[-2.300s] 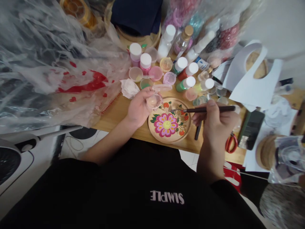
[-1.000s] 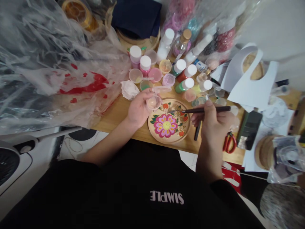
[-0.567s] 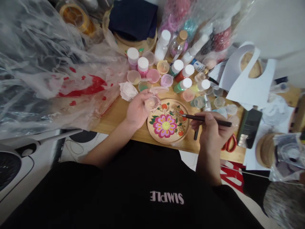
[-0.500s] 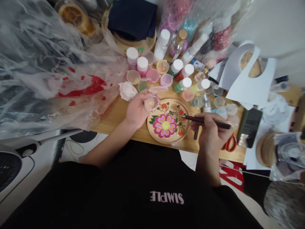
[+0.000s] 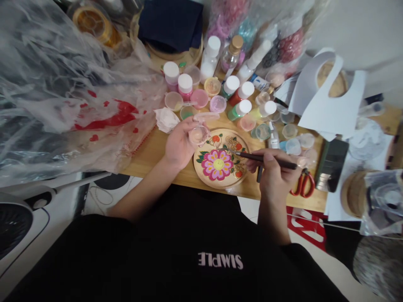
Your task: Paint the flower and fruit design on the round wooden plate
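Observation:
A round wooden plate (image 5: pixel 208 172) painted with a pink flower and small orange fruits lies at the near edge of the wooden table (image 5: pixel 157 144). My left hand (image 5: pixel 178 142) is closed on a small clear paint cup (image 5: pixel 197 135) with pale peach paint, held at the plate's upper left rim. My right hand (image 5: pixel 273 172) pinches a dark paintbrush (image 5: pixel 262 158) at the plate's right side. The brush tip rests on the painted motifs near the plate's upper right.
Several white-capped paint bottles (image 5: pixel 241 108) and small open paint cups (image 5: pixel 199 98) crowd the table behind the plate. Crumpled clear plastic with red marks (image 5: pixel 78 100) fills the left. Red-handled scissors (image 5: pixel 302 184), a dark phone (image 5: pixel 332 164) and white cut paper (image 5: pixel 327 100) lie right.
My right hand with the brush dropped lower and nearer, uncovering the cups behind it; the brush tip stayed over the plate's upper right. My left hand kept holding the cup.

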A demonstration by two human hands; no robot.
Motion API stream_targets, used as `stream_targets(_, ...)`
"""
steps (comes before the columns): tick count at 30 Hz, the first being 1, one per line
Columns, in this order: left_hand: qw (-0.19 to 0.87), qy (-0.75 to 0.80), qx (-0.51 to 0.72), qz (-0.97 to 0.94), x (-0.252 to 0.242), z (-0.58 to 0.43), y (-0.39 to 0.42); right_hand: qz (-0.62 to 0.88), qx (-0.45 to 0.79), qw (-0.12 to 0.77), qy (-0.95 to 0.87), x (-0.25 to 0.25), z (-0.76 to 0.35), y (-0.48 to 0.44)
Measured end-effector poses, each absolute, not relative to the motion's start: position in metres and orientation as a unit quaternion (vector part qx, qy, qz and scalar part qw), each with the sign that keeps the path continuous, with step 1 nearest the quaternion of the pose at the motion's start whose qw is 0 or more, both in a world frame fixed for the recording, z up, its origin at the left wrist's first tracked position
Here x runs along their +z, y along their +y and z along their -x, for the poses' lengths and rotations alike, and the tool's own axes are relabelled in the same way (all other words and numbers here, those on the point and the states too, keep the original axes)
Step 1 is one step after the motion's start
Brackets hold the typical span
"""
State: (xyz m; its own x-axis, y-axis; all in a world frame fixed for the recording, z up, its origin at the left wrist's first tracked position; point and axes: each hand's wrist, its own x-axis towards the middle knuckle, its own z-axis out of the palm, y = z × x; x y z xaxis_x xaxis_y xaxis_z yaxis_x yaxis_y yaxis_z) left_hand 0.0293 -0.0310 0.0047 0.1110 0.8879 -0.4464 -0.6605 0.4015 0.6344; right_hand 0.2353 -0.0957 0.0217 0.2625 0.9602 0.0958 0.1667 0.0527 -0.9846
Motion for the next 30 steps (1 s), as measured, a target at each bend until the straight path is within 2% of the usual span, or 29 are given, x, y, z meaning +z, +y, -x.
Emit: stream_targets(30, 0.738, 0.405, 0.524, -0.128, 0.0063, -0.0291, -0.0316, 0.594, 0.352, 0.558, -0.460, 0.0283, -0.2341, -0.0926)
